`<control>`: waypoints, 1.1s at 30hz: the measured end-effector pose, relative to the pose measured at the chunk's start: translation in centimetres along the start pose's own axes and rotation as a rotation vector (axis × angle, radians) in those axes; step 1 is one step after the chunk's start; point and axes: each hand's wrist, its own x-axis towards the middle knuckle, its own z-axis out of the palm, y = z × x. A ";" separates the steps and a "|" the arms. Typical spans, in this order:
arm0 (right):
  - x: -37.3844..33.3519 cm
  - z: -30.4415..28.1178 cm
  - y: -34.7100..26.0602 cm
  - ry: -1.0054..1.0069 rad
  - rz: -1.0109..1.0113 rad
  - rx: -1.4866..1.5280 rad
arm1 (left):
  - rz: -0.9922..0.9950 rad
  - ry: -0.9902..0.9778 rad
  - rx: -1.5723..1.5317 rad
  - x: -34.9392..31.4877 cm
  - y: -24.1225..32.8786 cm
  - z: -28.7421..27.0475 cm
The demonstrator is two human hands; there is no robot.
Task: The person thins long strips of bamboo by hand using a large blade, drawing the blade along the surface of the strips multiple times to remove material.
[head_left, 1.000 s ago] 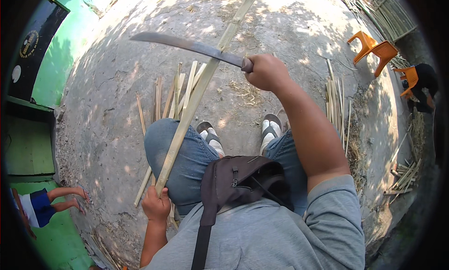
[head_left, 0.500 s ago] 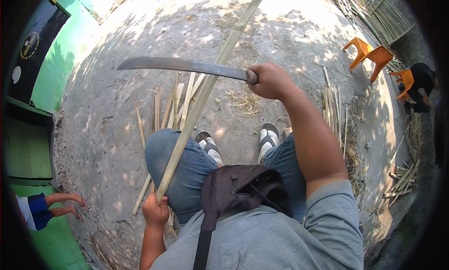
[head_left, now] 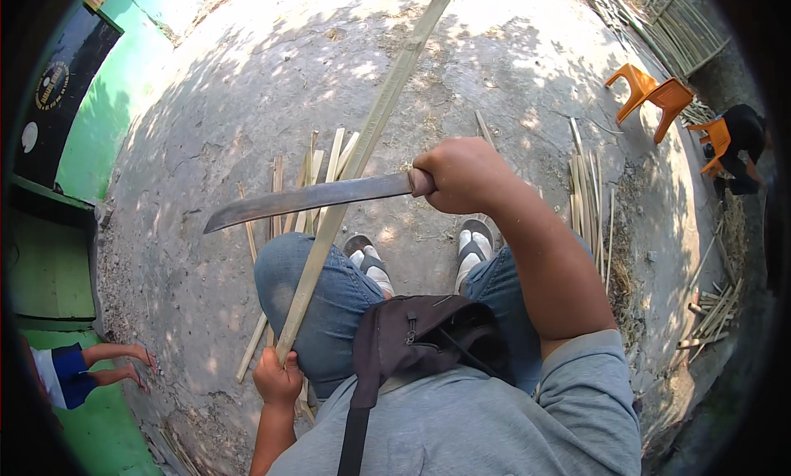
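Note:
My left hand point(head_left: 278, 377) is closed around the lower end of a long bamboo strip point(head_left: 375, 121). The strip slants up and to the right across my left thigh and runs out past the top of the picture. In my right hand point(head_left: 461, 177) is the short wooden handle of a machete point(head_left: 317, 197). Its long, slightly curved blade points left and crosses the strip just beyond my left knee. Whether the edge touches the strip or bites into it I cannot tell.
Cut strips point(head_left: 338, 159) lie on the ground by my left leg, and more strips point(head_left: 587, 196) lie right of my right leg. Orange plastic chairs point(head_left: 651, 97) stand at the far right, near a seated person. Another person's legs point(head_left: 115, 365) show at the left, beside a green wall point(head_left: 95, 150).
My right hand has brought the machete down along the strip toward my knees, its tip now lower. My left hand and the strip have barely moved.

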 end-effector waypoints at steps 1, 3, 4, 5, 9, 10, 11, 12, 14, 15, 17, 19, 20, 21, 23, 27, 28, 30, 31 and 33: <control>0.4 -0.3 0.5 -0.018 0.092 0.023 | -0.002 0.000 0.003 0.0 -0.2 0.1; 1.1 -0.4 2.5 0.070 0.248 0.070 | 0.021 0.020 0.047 0.0 -0.6 0.4; 1.3 -0.3 3.9 0.074 0.248 0.067 | 0.023 0.025 0.045 0.0 -0.5 0.3; 1.5 -0.3 5.4 0.152 0.347 0.182 | 0.034 0.023 0.053 0.1 -0.3 0.3; 1.3 0.0 6.0 0.214 0.389 0.329 | 0.033 -0.007 0.045 0.2 -0.3 -0.2; 1.1 -0.1 5.2 0.199 0.371 0.335 | 0.032 -0.009 0.049 0.2 -0.3 -0.2; 0.9 0.0 4.7 0.198 0.376 0.336 | 0.029 -0.011 0.031 0.3 -0.2 -0.2; 0.8 0.2 4.2 0.135 0.308 0.313 | 0.026 -0.014 0.013 0.3 -0.1 -0.1; 0.4 0.3 2.6 0.005 0.170 0.246 | 0.025 -0.016 0.000 0.3 0.0 -0.1; 0.3 0.6 1.8 -0.047 0.126 0.222 | 0.024 -0.014 -0.011 0.4 0.0 0.0; -0.1 0.6 0.9 -0.123 0.024 0.124 | 0.034 -0.004 -0.003 0.5 0.1 0.0; 0.3 0.1 1.4 -0.113 0.057 0.103 | 0.036 0.008 0.010 0.5 -0.2 -0.1; 0.5 -0.1 1.9 -0.105 0.090 0.078 | 0.033 -0.003 0.023 0.4 -0.5 -0.2; 0.9 -0.4 3.3 -0.103 0.121 0.123 | 0.036 -0.013 0.032 0.3 -0.6 -0.2; 1.4 0.1 6.1 0.036 0.274 0.269 | 0.031 -0.024 0.034 0.3 -0.4 -0.4; 1.7 1.4 7.2 0.180 0.328 0.390 | 0.027 -0.044 0.037 0.7 0.3 -0.8; 1.5 1.6 7.1 0.181 0.329 0.388 | 0.029 -0.044 0.035 0.8 0.2 -0.8; 1.4 1.3 4.7 0.098 0.226 0.357 | 0.006 -0.054 0.025 0.5 0.1 -1.0; 1.4 1.6 3.9 0.046 0.157 0.264 | 0.005 -0.056 0.025 0.4 0.0 -0.8; 1.0 1.2 1.5 -0.035 0.092 0.182 | 0.016 -0.026 0.047 0.4 -0.4 -0.5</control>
